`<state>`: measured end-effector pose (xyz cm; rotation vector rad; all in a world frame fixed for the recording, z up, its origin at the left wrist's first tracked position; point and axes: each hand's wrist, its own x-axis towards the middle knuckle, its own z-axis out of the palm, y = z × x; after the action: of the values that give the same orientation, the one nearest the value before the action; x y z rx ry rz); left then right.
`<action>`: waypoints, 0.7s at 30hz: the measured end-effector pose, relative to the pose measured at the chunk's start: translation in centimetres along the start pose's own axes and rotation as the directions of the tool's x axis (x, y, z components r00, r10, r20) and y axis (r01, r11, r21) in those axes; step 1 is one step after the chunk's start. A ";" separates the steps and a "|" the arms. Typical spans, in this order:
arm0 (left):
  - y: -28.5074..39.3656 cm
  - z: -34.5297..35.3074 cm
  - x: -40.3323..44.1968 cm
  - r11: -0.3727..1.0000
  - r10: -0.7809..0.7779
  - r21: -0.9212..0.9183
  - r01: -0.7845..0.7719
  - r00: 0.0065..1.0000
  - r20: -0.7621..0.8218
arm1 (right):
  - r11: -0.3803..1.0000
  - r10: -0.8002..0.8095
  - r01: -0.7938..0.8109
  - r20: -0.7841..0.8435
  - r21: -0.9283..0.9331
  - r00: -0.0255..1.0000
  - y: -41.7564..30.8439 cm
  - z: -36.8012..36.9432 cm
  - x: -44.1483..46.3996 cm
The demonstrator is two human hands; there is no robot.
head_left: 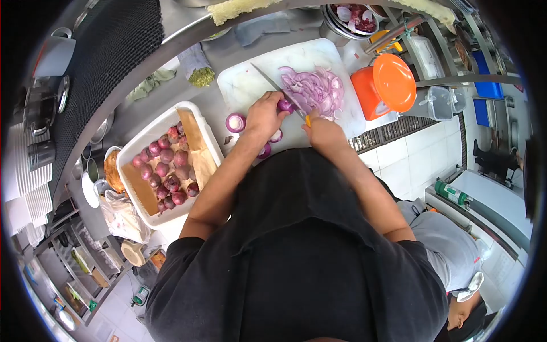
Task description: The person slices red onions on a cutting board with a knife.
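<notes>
On the white cutting board [245, 85] my left hand [266, 115] is closed on a piece of red onion [286, 106], steadying it. My right hand [326, 134] grips the yellow handle of a knife [272, 83], its long blade beside the onion piece and pointing up and left. A heap of sliced red onion [319, 91] lies right of the blade. Near my left wrist are a peeled onion half [235, 122] and more onion pieces, partly covered by my forearm.
A white bin [219, 149] of several whole red onions stands left of the board. Right of the board is an orange container [368, 94] with a round orange lid [394, 83]. A metal pot [337, 31] with onion scraps stands behind. Another person in grey [450, 242] is at the right.
</notes>
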<state>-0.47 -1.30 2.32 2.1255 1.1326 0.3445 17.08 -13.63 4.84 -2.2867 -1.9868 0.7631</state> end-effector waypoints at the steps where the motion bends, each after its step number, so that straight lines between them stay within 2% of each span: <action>1: -0.1 0.1 -0.2 1.000 0.003 -0.017 -0.003 1.000 -0.001 | 0.999 0.019 -0.019 0.005 0.031 1.000 -0.2 0.7 0.3; 3: 0.0 -0.1 -0.1 1.000 0.007 0.003 -0.007 1.000 0.019 | 0.994 0.055 -0.055 0.003 0.093 0.998 -0.6 0.6 1.8; 7: -0.5 0.4 -0.1 0.997 0.060 0.055 -0.058 0.998 -0.036 | 0.999 -0.030 0.029 0.041 0.023 0.999 -0.7 -3.1 1.5; 9: -0.5 0.6 -0.2 0.997 0.039 0.065 -0.037 0.999 -0.028 | 0.998 -0.063 0.062 0.041 0.008 0.997 -0.8 -4.7 0.2; 12: -0.4 0.7 0.1 0.998 0.027 0.052 -0.026 0.999 -0.034 | 1.000 0.007 -0.006 0.038 -0.023 0.999 -1.5 -3.0 -0.7; 15: -0.5 0.7 -0.2 0.999 0.014 0.030 -0.013 0.999 -0.039 | 0.996 0.068 -0.068 -0.007 0.056 0.998 -0.9 0.7 1.6; 21: -0.2 0.5 0.3 0.999 0.019 0.030 -0.018 0.999 -0.045 | 1.000 -0.013 0.012 0.047 0.027 0.999 -1.1 -3.5 1.4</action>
<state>-0.13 -1.22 1.77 2.1648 1.1509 0.3888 17.44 -11.03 7.78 -2.2609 -1.9957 0.8450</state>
